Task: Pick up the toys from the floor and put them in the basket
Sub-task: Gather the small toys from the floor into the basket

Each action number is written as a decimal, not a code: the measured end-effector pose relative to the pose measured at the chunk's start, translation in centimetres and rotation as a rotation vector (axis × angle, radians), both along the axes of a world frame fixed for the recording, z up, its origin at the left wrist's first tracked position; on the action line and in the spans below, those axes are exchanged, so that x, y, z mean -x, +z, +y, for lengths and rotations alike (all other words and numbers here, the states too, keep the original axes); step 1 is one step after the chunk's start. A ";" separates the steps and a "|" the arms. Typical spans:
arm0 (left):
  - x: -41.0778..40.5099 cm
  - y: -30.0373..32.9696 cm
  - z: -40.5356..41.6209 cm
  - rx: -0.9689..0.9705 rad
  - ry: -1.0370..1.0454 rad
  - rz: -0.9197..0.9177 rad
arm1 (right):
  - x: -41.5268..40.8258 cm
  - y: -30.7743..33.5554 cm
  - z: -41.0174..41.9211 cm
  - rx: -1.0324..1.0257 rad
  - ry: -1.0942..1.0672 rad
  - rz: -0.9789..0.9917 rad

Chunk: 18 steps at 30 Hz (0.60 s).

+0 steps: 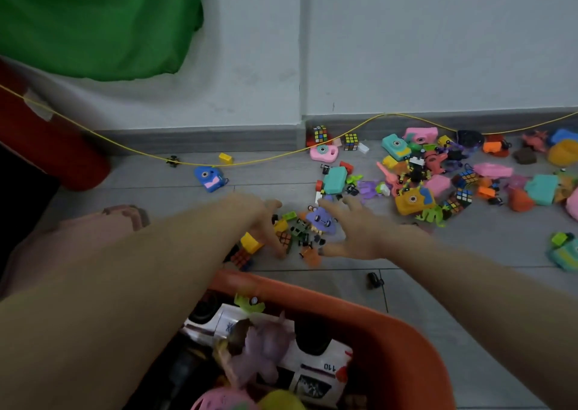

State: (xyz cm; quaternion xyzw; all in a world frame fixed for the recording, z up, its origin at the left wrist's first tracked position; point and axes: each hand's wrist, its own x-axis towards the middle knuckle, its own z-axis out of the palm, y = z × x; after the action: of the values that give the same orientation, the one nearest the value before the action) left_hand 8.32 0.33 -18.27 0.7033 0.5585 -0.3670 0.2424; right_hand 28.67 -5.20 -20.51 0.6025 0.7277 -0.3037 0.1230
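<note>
An orange basket sits at the bottom centre, holding a white police car, a purple figure and other toys. Just beyond it lies a small heap of toys: a purple toy with wheels, a yellow block, small puzzle cubes and dark bits. My left hand rests on the heap's left side, fingers spread and touching the toys. My right hand flanks the heap's right side, fingers apart. Neither hand visibly holds anything.
Many more toys lie along the wall at the right: toy cameras, puzzle cubes, coloured blocks. A blue toy camera lies alone at left. A yellow cord sags across the floor. A red cushion and green cloth are at the left.
</note>
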 end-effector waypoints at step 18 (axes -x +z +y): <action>1.0 -6.1 1.0 -0.132 0.073 0.002 | 4.0 -7.3 1.1 -0.479 0.252 -0.083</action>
State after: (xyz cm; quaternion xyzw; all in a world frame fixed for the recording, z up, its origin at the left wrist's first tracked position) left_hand 7.33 1.30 -24.42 0.6966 0.6069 -0.3210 0.2083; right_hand 24.62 -4.11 -27.83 0.5311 0.8424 -0.0803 0.0435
